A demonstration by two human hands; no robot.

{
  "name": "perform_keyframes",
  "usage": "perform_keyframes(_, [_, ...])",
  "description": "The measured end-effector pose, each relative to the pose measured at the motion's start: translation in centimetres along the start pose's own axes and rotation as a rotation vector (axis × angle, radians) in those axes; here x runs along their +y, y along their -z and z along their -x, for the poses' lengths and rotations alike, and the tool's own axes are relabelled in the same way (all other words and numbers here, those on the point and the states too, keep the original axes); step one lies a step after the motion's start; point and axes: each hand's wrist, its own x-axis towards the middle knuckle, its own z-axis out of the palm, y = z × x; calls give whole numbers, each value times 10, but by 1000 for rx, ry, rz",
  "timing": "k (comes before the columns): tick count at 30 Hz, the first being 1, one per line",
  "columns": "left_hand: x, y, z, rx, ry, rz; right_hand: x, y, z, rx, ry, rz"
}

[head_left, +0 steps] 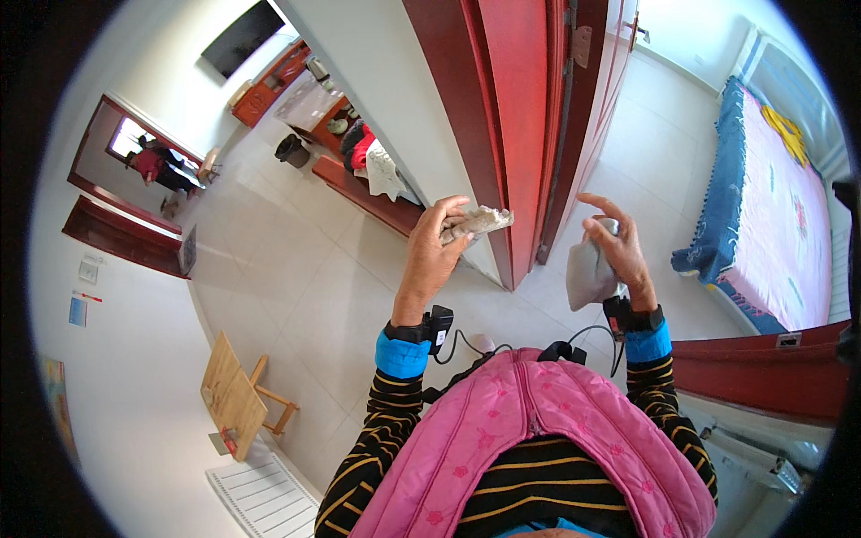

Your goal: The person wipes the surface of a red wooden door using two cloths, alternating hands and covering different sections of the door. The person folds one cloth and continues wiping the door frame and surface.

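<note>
My left hand (425, 255) is closed around a crumpled, dirty-white rag (484, 221), whose end sticks out toward the red door frame (513, 117). It looks close to the frame's edge, but I cannot tell whether it touches. On the other side of the frame, my right hand (628, 255) grips a grey cloth (587, 276) that hangs down in a bunched fold. The index finger of that hand points out toward the open door (599, 117). Both wrists carry black devices with cables.
A bed (776, 215) with a pink cover and blue fringe stands in the room at right. Leftward are a dark red bench (363, 193), a black bin (291, 151), a small wooden table (231, 394) and a white radiator (265, 498). Another person (157, 166) is by the far doorway.
</note>
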Motion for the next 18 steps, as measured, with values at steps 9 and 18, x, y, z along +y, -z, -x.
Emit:
perform_keyframes(9, [-1,-18,-5,-31,-115,-164,-36,-50,-11,-244,320,271])
perform_keyframes(18, [2,-28,-1,-36,57,156,-30,-76,-11,-103,347,461])
